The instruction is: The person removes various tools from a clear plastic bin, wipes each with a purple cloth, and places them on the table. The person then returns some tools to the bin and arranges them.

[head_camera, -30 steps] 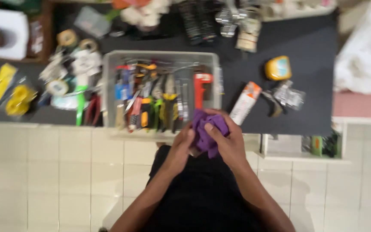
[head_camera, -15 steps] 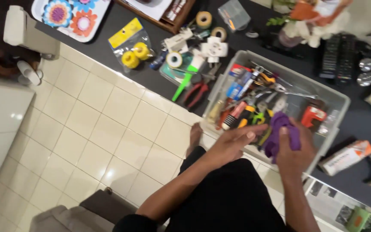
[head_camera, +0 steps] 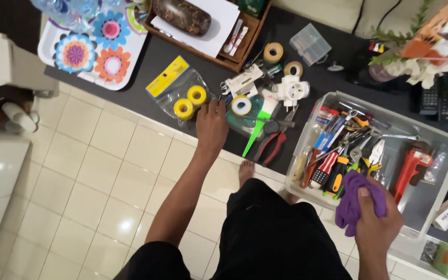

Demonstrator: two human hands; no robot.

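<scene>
- The dark worktop (head_camera: 156,67) runs across the upper part of the view, above a floor of pale tiles (head_camera: 105,171)
- A clear plastic bin (head_camera: 436,176) sits on the worktop at the right, packed with pliers, screwdrivers and a red wrench (head_camera: 409,168)
- A flowered tray (head_camera: 94,46) lies at the worktop's upper left, with a wooden box (head_camera: 208,26) beside it
- The right hand (head_camera: 377,223) hovers at the near edge of the bin; its grip is closed around a crumpled purple cloth (head_camera: 356,199), thumb pressed on top
- The left hand (head_camera: 212,127) reaches out to the worktop edge, fingers down among small items; whether its grip has closed on anything cannot be told
- Just left of that hand lies a clear packet of yellow tape rolls (head_camera: 182,96)
- Just right of it are a white tape roll (head_camera: 241,105), a green-handled tool (head_camera: 255,132) and red-handled pliers (head_camera: 273,148)
</scene>
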